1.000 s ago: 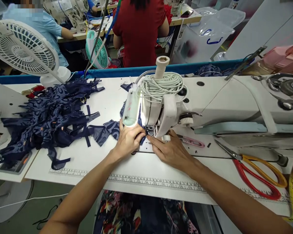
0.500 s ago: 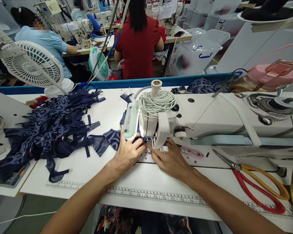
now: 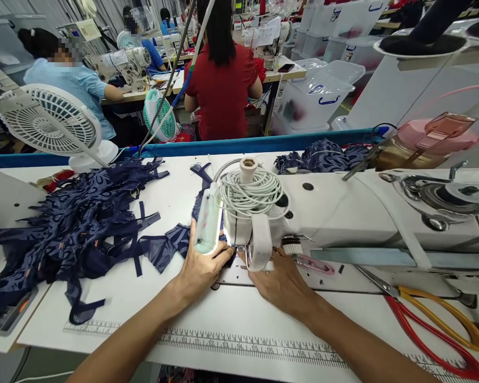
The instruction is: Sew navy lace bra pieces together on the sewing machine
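Both hands meet at the needle of the machine [image 3: 343,213]. Left hand [image 3: 201,266] lies flat on the navy piece [image 3: 175,239], its grip apart, fingers spread on the cloth and thumb up beside the lamp [image 3: 207,226]. Right hand [image 3: 283,282] lies on the bench [image 3: 231,319] just right of the foot. Its fingertips are hidden behind the machine's head, so I cannot tell whether that grip is apart or pinching.

One end of the piece is at the foot, and the other trails toward the pile [image 3: 75,223] of like pieces. To my eye the feed calls for light, even pressure from both palms, the edge held square to the foot, and fingertips well clear of the needle. Snips [image 3: 313,264] and scissors [image 3: 395,292] lie close on the right.

Beyond the blue rail stands a clear bin [image 3: 315,96], lid on, with something dark inside that I cannot make out. More bins [image 3: 343,16] stand behind it.
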The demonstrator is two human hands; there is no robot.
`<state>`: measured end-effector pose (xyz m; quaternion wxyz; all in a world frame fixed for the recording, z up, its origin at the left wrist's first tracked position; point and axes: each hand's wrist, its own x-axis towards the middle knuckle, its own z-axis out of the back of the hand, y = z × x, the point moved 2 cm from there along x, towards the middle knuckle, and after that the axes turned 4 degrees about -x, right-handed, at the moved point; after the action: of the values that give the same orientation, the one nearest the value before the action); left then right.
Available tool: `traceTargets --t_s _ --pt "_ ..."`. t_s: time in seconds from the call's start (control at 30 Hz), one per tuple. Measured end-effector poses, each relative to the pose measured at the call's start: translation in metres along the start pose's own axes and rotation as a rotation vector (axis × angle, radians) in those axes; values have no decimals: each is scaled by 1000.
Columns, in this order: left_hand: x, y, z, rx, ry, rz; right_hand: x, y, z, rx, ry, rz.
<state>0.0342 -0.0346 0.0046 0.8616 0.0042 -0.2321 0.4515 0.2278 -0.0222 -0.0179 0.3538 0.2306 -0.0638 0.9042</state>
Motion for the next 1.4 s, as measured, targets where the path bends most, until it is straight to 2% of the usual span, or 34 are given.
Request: traceTargets --t_s 0.23,0.43,0.6,0.87,1.03,1.17,1.27,1.4 --pt "1 6 -3 14 -9 29 1 0 11 124 -99 -21" --pt "1 15 -8 -8 -50 51 2 -10 19 111 -221 -90" --pt "4 15 -7 -50 -112 20 6 -15 22 121 -233 -93" --pt "1 12 -7 -90 -85 84 6 -11 19 139 -260 -63" --pt "5 16 -11 -267 -29 250 5 -11 12 133 -258 -35" --pt "5 22 -8 -323 -52 415 5 -11 8 117 -255 -5" --pt "-7 32 8 -430 -87 607 4 -9 10 113 -269 38" --pt "-36 35 38 -680 -45 792 3 0 16 112 -284 110"
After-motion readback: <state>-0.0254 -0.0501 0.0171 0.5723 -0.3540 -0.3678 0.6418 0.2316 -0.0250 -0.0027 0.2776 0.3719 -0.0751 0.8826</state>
